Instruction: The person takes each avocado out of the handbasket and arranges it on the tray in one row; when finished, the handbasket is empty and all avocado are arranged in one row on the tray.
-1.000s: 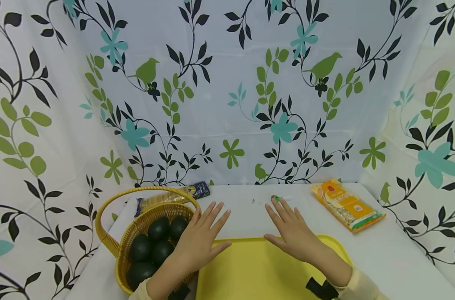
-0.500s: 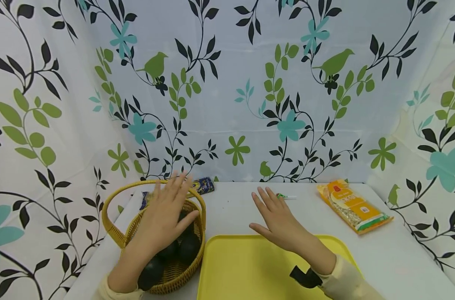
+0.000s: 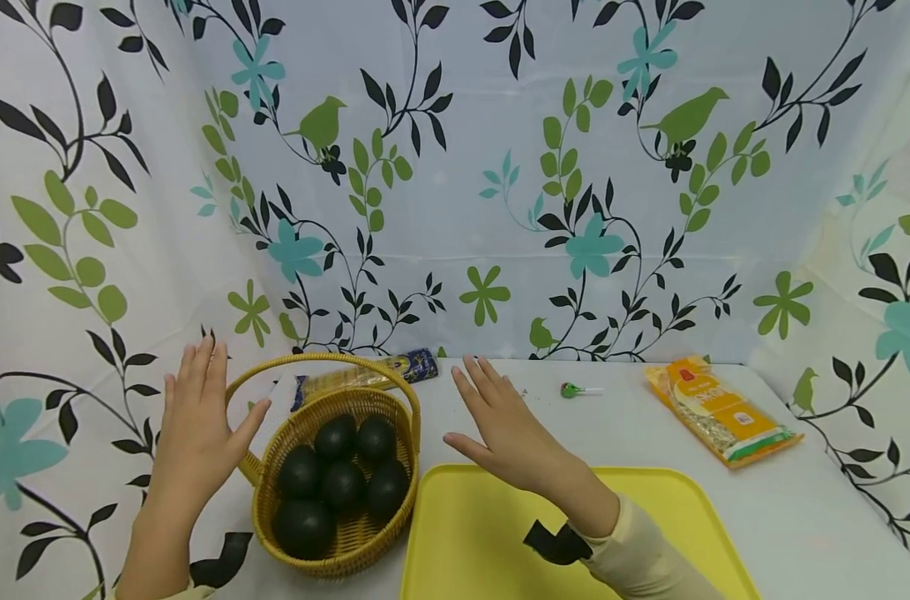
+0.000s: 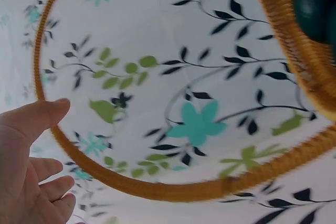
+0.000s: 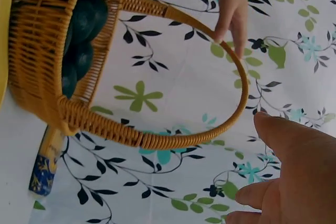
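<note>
Over the table's left side my left hand (image 3: 196, 429) is held up with its fingers straight, just left of a wicker basket (image 3: 333, 568). In the left wrist view its thumb (image 4: 50, 113) overlaps the basket's arched handle (image 4: 173, 191); contact cannot be told. My right hand (image 3: 511, 429) hovers right of the basket, above the far edge of a yellow tray (image 3: 462, 542), fingers extended and holding nothing. Several dark green, smooth, egg-shaped objects (image 3: 342, 487) lie inside the basket. From the right wrist view, the handle (image 5: 184, 141) arches between both hands.
Behind the basket lies a long packet with a dark blue end (image 3: 422, 365). A green-topped lollipop (image 3: 571, 390) rests near the back, and an orange bag of grain-like food (image 3: 725, 412) lies at right. A patterned curtain (image 3: 440, 233) encloses the table.
The head view has turned left, shifting the scene rightward. My left hand has moved left, from over the basket to its outer side. My right hand has moved left toward the basket.
</note>
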{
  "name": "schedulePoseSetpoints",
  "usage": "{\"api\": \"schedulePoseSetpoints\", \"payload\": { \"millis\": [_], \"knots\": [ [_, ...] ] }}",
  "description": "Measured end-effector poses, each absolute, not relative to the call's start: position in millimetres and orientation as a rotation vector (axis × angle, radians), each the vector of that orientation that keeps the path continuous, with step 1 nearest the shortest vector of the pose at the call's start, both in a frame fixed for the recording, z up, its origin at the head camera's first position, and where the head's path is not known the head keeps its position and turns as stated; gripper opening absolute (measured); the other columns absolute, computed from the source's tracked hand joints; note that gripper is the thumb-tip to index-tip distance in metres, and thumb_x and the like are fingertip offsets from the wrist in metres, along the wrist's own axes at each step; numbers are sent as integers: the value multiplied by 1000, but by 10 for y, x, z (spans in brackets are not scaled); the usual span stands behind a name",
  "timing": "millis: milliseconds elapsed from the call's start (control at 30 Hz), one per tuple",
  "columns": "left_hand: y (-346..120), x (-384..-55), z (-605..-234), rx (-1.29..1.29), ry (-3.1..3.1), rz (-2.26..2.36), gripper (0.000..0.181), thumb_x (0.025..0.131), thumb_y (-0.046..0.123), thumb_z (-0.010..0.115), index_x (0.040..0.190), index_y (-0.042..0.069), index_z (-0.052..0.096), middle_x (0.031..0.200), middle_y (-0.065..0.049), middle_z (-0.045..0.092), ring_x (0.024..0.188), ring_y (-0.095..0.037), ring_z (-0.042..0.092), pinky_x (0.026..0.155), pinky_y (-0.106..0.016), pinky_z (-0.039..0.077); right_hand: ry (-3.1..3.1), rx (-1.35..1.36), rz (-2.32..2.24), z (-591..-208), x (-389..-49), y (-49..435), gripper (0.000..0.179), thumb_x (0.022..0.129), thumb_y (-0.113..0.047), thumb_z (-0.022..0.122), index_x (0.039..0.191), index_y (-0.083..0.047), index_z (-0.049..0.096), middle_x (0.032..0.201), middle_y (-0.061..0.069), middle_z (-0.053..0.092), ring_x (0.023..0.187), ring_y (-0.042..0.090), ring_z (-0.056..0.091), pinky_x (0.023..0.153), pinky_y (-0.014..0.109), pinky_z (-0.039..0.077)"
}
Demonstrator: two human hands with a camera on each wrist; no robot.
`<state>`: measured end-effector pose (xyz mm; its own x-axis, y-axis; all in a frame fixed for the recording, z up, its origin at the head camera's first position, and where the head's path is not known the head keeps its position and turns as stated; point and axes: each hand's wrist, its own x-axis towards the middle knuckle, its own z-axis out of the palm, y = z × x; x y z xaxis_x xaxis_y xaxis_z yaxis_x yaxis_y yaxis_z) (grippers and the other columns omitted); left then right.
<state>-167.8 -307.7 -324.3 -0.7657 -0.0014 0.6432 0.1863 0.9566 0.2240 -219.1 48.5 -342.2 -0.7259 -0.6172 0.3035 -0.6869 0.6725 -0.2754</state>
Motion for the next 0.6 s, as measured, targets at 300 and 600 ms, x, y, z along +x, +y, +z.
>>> {"api": "schedulePoseSetpoints", "payload": {
  "millis": [300,600],
  "knots": [
    [-3169,-1689,-3586,54,-2408,-548,54,98,13,46,147,1,26,138,-34,41,122,-51,44,93,-65,37,-2758,1188,587,-3494,-1963,-66,75,96,-54,40,151,-11,15,160,5,13,147,20,19,115,39,31],
    [-3146,-1716,-3680,202,-2297,-471,37,92,1,53,128,-5,51,109,-34,62,87,-52,60,70,-60,47,-2887,1092,571,-3841,-1871,-566,66,95,-48,46,146,-8,32,148,8,42,132,19,48,100,33,48]
  ]
}}
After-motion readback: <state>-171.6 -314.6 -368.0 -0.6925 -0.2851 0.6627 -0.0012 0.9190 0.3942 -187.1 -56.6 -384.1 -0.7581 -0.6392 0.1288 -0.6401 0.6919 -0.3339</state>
